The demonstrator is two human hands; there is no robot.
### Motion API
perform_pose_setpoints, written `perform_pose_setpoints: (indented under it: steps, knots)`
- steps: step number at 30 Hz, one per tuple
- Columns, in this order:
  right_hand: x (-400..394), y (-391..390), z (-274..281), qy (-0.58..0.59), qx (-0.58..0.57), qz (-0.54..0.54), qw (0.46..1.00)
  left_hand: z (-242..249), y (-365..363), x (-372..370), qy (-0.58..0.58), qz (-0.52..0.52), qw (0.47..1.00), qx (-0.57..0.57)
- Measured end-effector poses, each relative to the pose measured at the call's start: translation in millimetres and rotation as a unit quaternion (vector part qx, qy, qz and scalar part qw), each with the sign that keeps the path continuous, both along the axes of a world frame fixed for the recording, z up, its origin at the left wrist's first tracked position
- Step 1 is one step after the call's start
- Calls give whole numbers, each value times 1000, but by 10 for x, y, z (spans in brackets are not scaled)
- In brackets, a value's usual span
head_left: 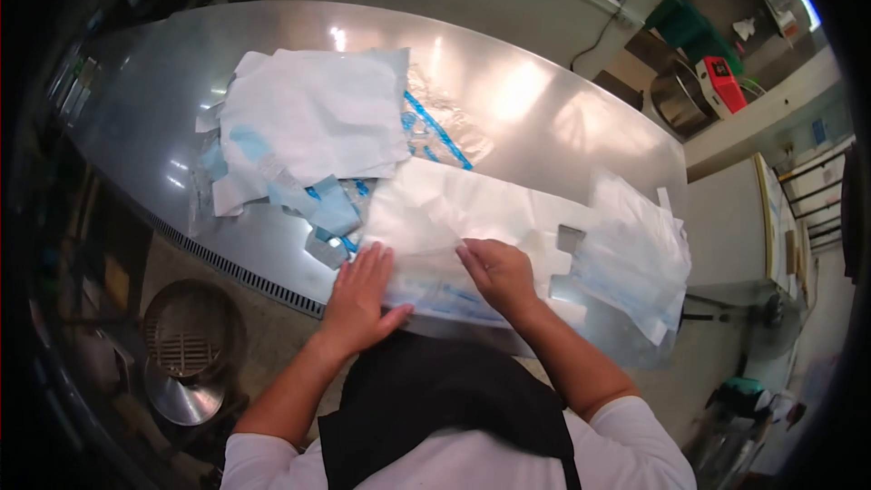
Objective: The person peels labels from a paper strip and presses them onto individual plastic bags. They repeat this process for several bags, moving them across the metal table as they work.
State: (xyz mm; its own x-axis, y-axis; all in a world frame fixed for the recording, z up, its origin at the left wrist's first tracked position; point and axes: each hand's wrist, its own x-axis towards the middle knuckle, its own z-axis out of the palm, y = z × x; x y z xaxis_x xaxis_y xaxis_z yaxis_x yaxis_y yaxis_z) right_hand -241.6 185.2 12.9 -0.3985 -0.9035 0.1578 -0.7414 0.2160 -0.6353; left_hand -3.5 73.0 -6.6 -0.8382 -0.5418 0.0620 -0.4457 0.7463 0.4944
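A white plastic carrier bag [494, 204] with handle cut-outs at its right end lies flat at the table's front edge. Faint blue print shows along its near side. My left hand [361, 299] rests on the bag's left end, fingers stretched out and palm down. Over the middle of the bag, my right hand [499, 274] pinches a thin raised fold of the plastic between thumb and fingers. To the right lies a pile of similar whitish bags [631, 249]. Left of the bag are pale blue scraps [334, 210], partly beneath large white sheets [313, 109].
Crumpled clear wrapping [440, 132] with a blue stripe lies behind the bag on the steel table [562, 118]. A round metal container [186, 331] stands on the floor at left. A red device [721, 83] and a metal pot [679, 100] are at the back right.
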Motion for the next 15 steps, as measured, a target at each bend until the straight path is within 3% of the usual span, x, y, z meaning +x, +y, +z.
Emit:
perform_pose_setpoints:
  steps: [2, 6, 9, 12, 13, 15]
  knots:
    - [-134, 203, 163, -18, -86, -22, 996, -90, -25, -38, 2, 1, 1000, 15]
    - [-653, 745, 558, -1, -61, -65, 996, -154, -19, -94, -3, 11, 1000, -22]
    - [-1336, 1312, 862, -78, -93, -156, 980, -166, -20, -166, -20, 19, 999, -28]
    - [-1935, 1784, 1461, 2, -136, -228, 964, -204, -16, -230, -22, 49, 998, -13]
    - [-2071, 1919, 1668, 30, -102, -249, 963, -207, -11, -241, -28, 66, 997, -5]
    - [-2381, 2104, 1720, 89, -103, -195, 971, -212, 16, -273, -32, 73, 997, -10]
